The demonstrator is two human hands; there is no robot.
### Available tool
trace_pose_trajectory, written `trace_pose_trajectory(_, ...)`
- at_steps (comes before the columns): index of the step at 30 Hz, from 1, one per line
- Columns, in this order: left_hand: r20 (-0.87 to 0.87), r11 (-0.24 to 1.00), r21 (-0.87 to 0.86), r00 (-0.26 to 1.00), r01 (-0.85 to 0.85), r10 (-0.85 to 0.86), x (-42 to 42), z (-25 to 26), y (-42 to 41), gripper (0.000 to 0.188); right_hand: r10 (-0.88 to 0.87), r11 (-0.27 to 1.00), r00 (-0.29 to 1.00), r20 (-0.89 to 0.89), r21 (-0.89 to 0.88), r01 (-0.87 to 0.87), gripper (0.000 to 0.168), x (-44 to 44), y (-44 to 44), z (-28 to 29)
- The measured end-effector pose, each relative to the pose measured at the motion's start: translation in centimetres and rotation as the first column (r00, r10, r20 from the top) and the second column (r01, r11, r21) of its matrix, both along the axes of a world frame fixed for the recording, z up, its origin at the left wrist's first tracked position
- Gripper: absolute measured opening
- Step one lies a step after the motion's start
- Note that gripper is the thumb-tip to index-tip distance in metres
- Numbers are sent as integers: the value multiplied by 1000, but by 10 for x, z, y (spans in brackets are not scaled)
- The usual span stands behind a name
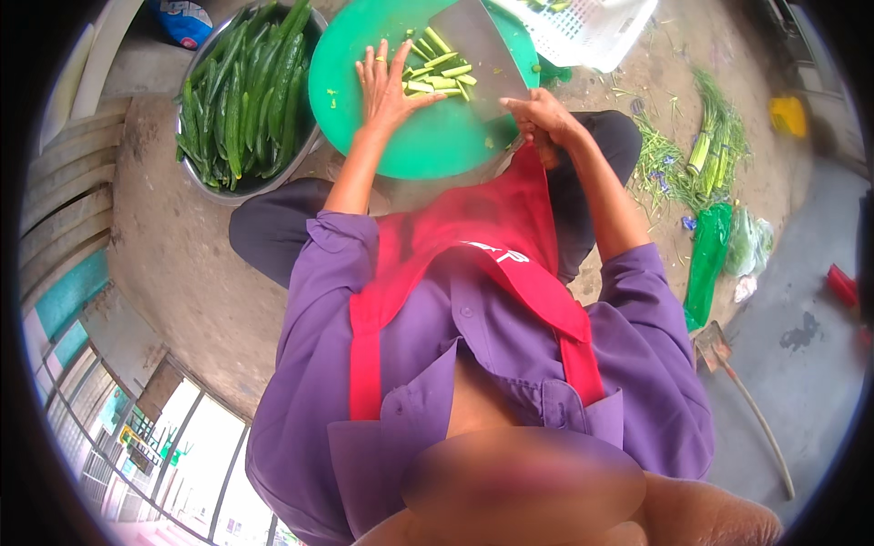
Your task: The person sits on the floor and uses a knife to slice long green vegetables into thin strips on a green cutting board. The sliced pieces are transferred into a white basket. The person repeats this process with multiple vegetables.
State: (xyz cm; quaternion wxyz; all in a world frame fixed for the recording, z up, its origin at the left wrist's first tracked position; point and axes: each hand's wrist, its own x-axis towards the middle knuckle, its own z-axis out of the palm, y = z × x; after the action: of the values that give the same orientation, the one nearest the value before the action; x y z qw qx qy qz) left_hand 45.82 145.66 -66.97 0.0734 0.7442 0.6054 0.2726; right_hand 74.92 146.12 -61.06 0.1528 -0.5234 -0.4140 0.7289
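Observation:
My right hand (541,123) grips the handle of a wide cleaver (478,61), whose broad blade lies over the right part of a round green cutting board (416,150). Against the left edge of the blade is a pile of cut cucumber pieces (437,68). My left hand (388,89) rests with fingers spread on the board, its thumb and forefinger around the left side of the pile. It appears to hold nothing. Left of the board stands a metal basin (235,198) heaped with long whole green cucumbers (249,102).
A white perforated plastic basket (594,34) stands beyond the board at the right. Bundled green stalks (713,143) and scraps lie on the floor, near a green plastic bag (708,263). A long-handled shovel (758,409) lies further right.

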Motion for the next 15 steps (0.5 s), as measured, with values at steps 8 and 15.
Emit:
trace_pose_trajectory(8,89,999,21,995,-44,42,9,-2,25,85,72,997,996,-47,-37,-74,32,-64,0,11)
trace_pose_trajectory(15,241,988,104,967,-114,86,28,1,47,61,-106,990,970,-220,-115,82,30,-81,4,4)
